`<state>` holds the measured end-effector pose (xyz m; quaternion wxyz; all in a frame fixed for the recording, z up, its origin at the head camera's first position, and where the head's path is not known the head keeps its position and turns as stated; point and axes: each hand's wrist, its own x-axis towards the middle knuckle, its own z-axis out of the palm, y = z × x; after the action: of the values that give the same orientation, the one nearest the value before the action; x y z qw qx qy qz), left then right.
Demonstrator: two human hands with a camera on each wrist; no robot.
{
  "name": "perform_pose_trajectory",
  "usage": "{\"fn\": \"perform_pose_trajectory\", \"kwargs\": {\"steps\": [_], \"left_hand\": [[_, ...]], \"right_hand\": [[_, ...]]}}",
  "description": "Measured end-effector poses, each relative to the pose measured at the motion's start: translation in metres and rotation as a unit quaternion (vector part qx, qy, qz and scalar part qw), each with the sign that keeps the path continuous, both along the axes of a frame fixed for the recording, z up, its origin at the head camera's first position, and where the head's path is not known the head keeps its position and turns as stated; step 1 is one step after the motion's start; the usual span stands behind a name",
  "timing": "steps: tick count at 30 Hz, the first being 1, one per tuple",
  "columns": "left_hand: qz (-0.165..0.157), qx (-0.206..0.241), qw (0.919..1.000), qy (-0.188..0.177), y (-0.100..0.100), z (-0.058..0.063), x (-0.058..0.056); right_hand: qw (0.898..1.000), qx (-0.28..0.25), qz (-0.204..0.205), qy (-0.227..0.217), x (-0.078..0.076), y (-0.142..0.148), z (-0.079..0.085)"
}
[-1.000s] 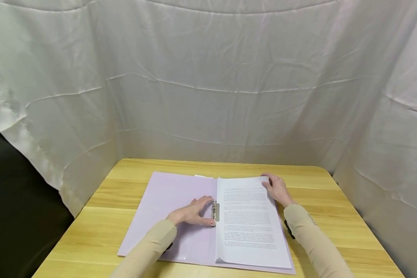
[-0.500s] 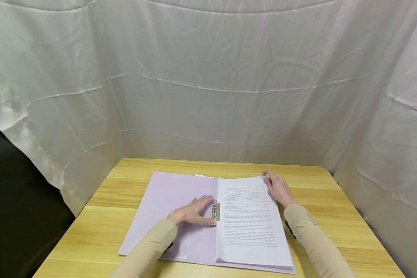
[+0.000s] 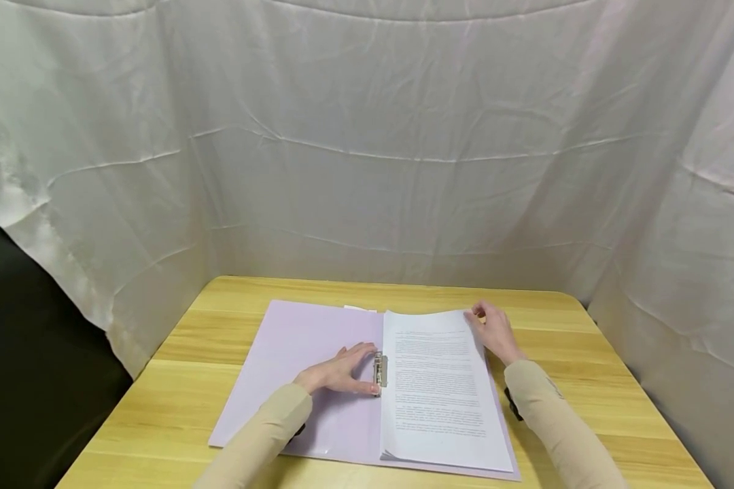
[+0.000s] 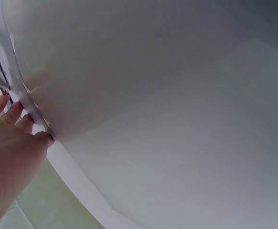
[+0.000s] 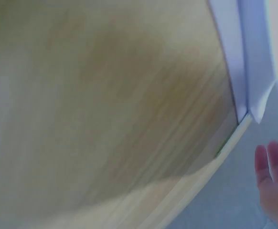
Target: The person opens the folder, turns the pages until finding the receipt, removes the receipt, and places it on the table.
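At six o'clock in the head view, a lilac folder (image 3: pixel 318 333) lies unfolded flat on the wood-grained surface (image 3: pixel 599 394), one cover toward nine o'clock and the other toward three. Near its spine sits a metal clip (image 3: pixel 380 369), and toward three o'clock from that rests a paper stack (image 3: pixel 440 407), printed with lines too small to read; at about seven o'clock on the stack several sheet edges show one above another.

The left hand (image 3: pixel 341 375) comes in from nine o'clock with its fingers extended and its thumb set apart from them, fingertips at the clip's twelve o'clock end and thumb at its six o'clock end. On the left wrist camera those fingertips lie beside the metal.

At the stack's one o'clock corner, the right hand (image 3: pixel 494 331) pinches paper between thumb and finger; how many sheets it holds cannot be told. Its own wrist camera catches three fingers of it at four o'clock, held straight side by side, while the folder's edge runs past two o'clock.

Toward eleven o'clock from the clip, a white strip (image 3: pixel 359 309) shows beyond the folder's far edge. Both forearms wear beige sleeves (image 3: pixel 559 428), with a black band (image 3: pixel 514 403) under the right one. Around the far side hangs a pale grey curtain (image 3: pixel 404 149), and a dark area (image 3: pixel 37 353) fills the view between eight and nine o'clock.
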<state>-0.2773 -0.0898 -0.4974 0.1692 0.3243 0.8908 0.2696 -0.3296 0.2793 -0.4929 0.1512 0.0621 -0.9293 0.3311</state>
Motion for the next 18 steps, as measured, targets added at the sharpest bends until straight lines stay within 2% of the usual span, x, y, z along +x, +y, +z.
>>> {"fn": "perform_pose_trajectory", "kwargs": {"steps": [4,8,11,18], "left_hand": [[0.007,0.006,0.9999,-0.006,-0.001,0.000,0.001],[0.020,0.036,0.9988,-0.025,-0.004,0.000,0.003],[0.029,0.065,0.9968,-0.038,-0.007,0.002,0.003],[0.045,0.093,0.9942,-0.032,-0.014,0.010,0.005]], "right_hand": [[0.997,-0.046,0.035,-0.041,0.005,0.000,0.001],[0.989,-0.074,0.080,-0.096,0.013,0.000,0.004],[0.983,-0.096,0.103,-0.119,0.019,0.000,0.007],[0.953,-0.175,0.168,-0.181,0.036,0.000,0.020]]}}
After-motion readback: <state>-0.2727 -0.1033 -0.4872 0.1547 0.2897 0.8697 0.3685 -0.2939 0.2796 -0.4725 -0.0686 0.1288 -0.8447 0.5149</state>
